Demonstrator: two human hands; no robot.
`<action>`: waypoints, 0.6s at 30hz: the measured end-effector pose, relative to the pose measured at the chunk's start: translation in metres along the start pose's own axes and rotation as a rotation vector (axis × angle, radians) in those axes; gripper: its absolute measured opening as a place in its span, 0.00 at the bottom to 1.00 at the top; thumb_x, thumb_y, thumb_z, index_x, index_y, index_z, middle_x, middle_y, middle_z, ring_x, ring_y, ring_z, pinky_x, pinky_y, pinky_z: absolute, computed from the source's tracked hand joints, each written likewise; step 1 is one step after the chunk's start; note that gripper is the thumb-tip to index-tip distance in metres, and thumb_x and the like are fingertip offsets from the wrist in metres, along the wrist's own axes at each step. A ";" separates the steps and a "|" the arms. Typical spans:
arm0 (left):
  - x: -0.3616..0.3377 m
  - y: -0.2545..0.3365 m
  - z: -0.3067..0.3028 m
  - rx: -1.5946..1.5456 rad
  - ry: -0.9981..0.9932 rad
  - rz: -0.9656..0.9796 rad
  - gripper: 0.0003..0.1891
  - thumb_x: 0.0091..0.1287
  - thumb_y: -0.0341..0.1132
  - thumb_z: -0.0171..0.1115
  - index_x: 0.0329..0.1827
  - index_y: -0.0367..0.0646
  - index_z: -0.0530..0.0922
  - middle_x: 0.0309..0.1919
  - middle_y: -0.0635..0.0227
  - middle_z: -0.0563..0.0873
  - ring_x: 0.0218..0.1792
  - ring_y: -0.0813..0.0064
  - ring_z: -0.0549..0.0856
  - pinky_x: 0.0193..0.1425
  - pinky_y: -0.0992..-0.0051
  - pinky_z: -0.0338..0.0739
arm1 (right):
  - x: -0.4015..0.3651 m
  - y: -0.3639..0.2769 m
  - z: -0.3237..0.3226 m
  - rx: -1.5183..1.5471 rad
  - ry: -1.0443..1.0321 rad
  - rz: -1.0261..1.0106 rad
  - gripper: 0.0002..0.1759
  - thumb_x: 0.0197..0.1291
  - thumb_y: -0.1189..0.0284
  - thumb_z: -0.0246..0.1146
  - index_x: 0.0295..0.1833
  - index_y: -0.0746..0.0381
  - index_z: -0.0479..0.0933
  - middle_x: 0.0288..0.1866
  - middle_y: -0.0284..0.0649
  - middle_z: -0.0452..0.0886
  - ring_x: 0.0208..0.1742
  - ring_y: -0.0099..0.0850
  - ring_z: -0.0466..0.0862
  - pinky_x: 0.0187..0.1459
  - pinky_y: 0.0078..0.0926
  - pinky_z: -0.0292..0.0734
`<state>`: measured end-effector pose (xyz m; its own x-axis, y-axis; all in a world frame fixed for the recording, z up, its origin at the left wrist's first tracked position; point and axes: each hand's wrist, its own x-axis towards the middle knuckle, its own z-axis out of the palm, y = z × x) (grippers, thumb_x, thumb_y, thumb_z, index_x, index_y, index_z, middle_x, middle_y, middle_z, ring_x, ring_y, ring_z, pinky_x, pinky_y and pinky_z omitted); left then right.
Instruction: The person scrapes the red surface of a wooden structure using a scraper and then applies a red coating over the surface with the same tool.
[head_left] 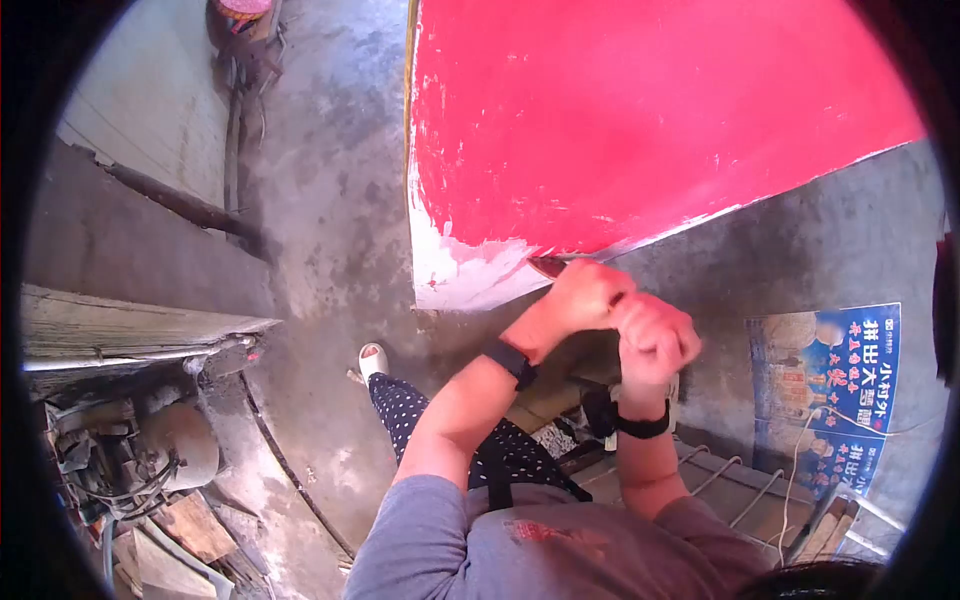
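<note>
My left hand (585, 295) is closed around what looks like a paintbrush, with a dark brown tip (548, 266) that sticks out at the lower edge of a large red panel (640, 120). Most of the handle is hidden in my fingers. My right hand (657, 338) makes a fist pressed up against my left one; what is inside it, if anything, is hidden. Red covers most of the panel, while its near left corner (460, 275) is pale pink and white with streaky edges. Each wrist wears a dark band.
A blue poster (825, 385) is on the grey surface at right, with a pale cord hanging over it. Metal bars (735, 480) stand beside my right arm. At lower left lie machine parts (180, 445) and wood scraps (195, 525). My white slipper (373, 360) is on the concrete floor.
</note>
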<state>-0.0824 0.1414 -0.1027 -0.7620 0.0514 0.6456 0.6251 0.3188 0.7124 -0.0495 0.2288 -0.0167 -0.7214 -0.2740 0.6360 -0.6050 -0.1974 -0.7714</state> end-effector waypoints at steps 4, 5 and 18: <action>0.008 0.021 -0.008 0.002 -0.017 0.124 0.06 0.40 0.37 0.64 0.19 0.50 0.76 0.15 0.67 0.77 0.20 0.61 0.79 0.22 0.64 0.70 | -0.015 -0.029 -0.005 0.000 -0.016 -0.018 0.17 0.54 0.73 0.49 0.14 0.62 0.59 0.12 0.38 0.64 0.15 0.32 0.66 0.24 0.31 0.67; 0.014 0.039 -0.016 -0.002 -0.017 0.204 0.06 0.39 0.37 0.64 0.19 0.51 0.76 0.15 0.67 0.77 0.19 0.62 0.79 0.21 0.64 0.70 | -0.018 -0.039 -0.006 -0.084 0.001 -0.060 0.18 0.55 0.73 0.49 0.14 0.63 0.58 0.12 0.38 0.65 0.15 0.32 0.67 0.24 0.31 0.68; 0.005 0.043 -0.021 0.031 0.079 0.214 0.09 0.41 0.32 0.64 0.15 0.48 0.70 0.12 0.68 0.68 0.15 0.62 0.72 0.18 0.67 0.62 | -0.009 -0.049 0.004 0.165 -0.189 -0.199 0.11 0.46 0.81 0.53 0.15 0.66 0.65 0.18 0.38 0.73 0.21 0.28 0.74 0.28 0.23 0.69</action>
<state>-0.0558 0.1351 -0.0633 -0.5962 0.0470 0.8015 0.7645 0.3381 0.5489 -0.0124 0.2376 0.0149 -0.5097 -0.3818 0.7710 -0.6541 -0.4102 -0.6355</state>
